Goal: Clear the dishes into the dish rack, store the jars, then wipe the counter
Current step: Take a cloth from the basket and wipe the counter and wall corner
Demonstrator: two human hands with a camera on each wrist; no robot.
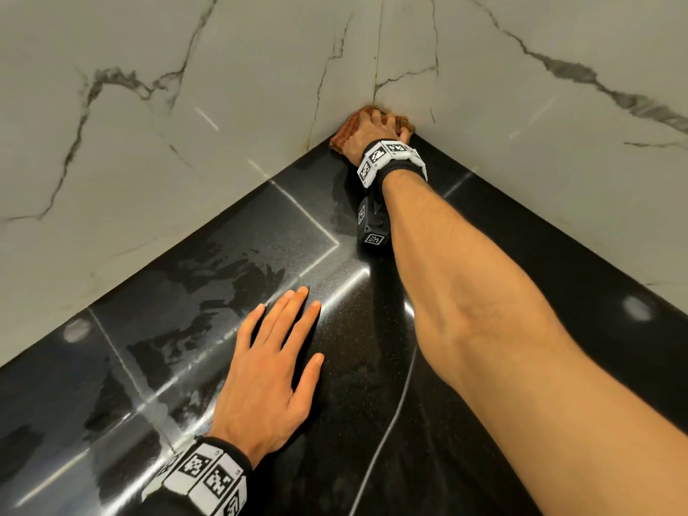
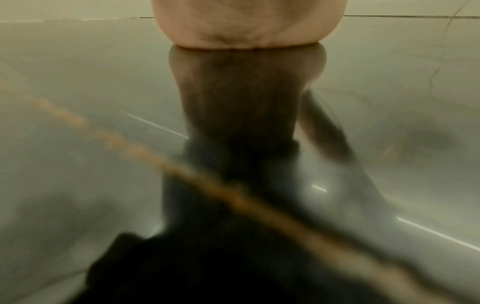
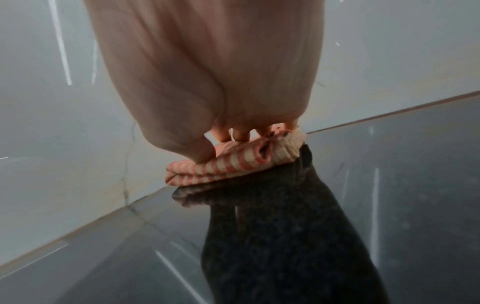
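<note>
A cream-and-orange striped cloth (image 1: 343, 135) lies bunched in the far corner of the glossy black counter (image 1: 528, 262), against both walls. My right hand (image 1: 374, 128) reaches out at arm's length and grips it from above, fingers curled into its folds. The right wrist view shows the cloth (image 3: 228, 164) folded under my right hand (image 3: 241, 133), with its reflection on the stone. My left hand (image 1: 283, 337) lies flat on the counter nearer to me, fingers straight and holding nothing. Only the heel of my left hand (image 2: 246, 26) shows in the left wrist view.
Two white marble-veined walls (image 1: 178, 106) meet at the corner behind the cloth. Damp wipe streaks (image 1: 223, 281) mark the counter left of my left hand. No dishes or jars are in view.
</note>
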